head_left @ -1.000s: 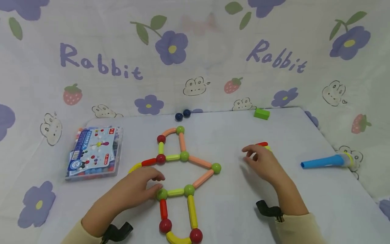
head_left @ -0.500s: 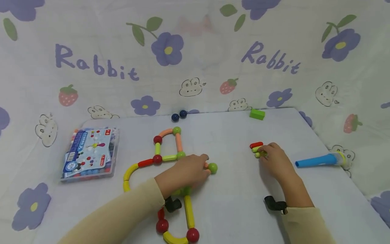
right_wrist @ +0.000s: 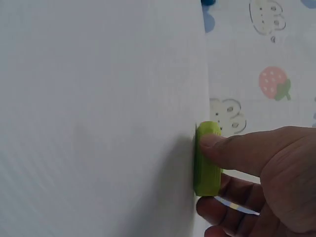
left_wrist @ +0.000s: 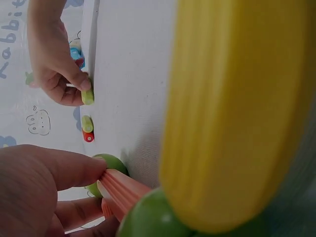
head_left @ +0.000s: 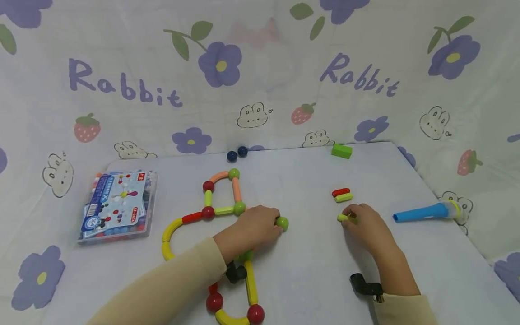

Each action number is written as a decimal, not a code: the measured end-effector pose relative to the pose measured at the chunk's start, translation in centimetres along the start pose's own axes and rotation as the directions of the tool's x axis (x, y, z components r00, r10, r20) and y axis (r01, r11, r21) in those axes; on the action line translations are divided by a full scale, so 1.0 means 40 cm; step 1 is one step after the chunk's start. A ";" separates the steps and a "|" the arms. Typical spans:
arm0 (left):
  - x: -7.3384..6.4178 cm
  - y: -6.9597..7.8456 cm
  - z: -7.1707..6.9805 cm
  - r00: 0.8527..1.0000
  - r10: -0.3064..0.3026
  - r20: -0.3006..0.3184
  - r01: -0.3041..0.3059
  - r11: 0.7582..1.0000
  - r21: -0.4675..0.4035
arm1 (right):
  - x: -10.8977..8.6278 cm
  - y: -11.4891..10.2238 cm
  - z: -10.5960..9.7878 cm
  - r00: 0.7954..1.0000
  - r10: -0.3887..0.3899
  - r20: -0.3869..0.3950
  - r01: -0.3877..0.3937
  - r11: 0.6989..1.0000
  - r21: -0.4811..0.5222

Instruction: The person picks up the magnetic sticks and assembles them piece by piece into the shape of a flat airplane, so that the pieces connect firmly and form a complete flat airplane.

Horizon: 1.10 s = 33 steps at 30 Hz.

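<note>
A flat figure of coloured rods and balls lies on the table, with red balls (head_left: 215,302), yellow rods (head_left: 252,283) and a green ball (head_left: 282,223) at its right-hand point. My left hand (head_left: 260,225) reaches over the figure beside that ball. In the left wrist view its thumb and fingers pinch the pink rods (left_wrist: 123,190) where they meet the ball; part of the figure is hidden under the arm. To the right, my right hand (head_left: 367,225) pinches a short light green rod (right_wrist: 207,163) between thumb and fingers, close to the tabletop.
Just beyond the right hand lie a red rod (head_left: 341,192) and another light green rod (head_left: 344,197). A blue toy microphone (head_left: 422,213) is at the right, a green block (head_left: 342,151) and two dark blue balls (head_left: 232,156) at the back. A clear box (head_left: 115,205) sits left.
My left hand has moved right, from the figure's left side to its pointed end. My right hand has taken a light green rod and drawn it nearer, away from the other two rods.
</note>
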State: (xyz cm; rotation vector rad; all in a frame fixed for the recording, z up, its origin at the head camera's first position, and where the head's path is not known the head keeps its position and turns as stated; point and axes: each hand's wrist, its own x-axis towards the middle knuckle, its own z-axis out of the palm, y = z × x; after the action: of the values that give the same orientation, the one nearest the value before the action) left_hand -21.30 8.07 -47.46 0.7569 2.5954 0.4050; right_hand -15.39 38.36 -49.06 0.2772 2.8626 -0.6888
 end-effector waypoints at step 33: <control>-0.013 -0.027 0.001 0.998 0.038 0.041 -0.035 0.997 -0.062 | -0.081 -0.243 0.134 0.987 -0.140 0.076 0.121 0.969 0.217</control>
State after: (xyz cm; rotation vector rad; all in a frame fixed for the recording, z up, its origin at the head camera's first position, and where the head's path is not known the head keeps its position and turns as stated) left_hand -21.36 6.90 -47.74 0.7847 2.5213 0.4717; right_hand -13.72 26.93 -48.87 0.0831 2.7405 -1.0082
